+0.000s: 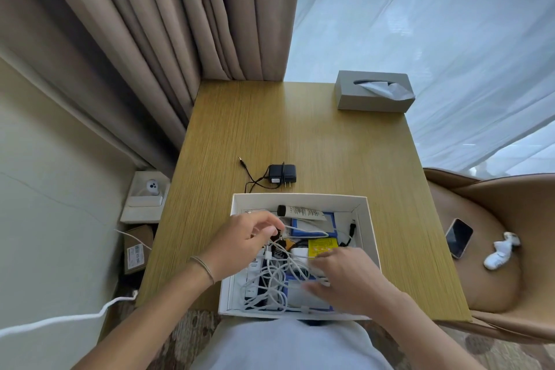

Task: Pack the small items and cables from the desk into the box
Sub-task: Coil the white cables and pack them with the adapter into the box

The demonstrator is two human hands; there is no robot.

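Pinching tangled white cable over white box: left hand; right hand grips its loops.

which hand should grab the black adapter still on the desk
Probably left. The left hand is nearer the box's far wall, just short of the black adapter; the right hand sits lower, pressing the white cable.

Bare desk beyond the box; only black adapter and tissue box obstruct
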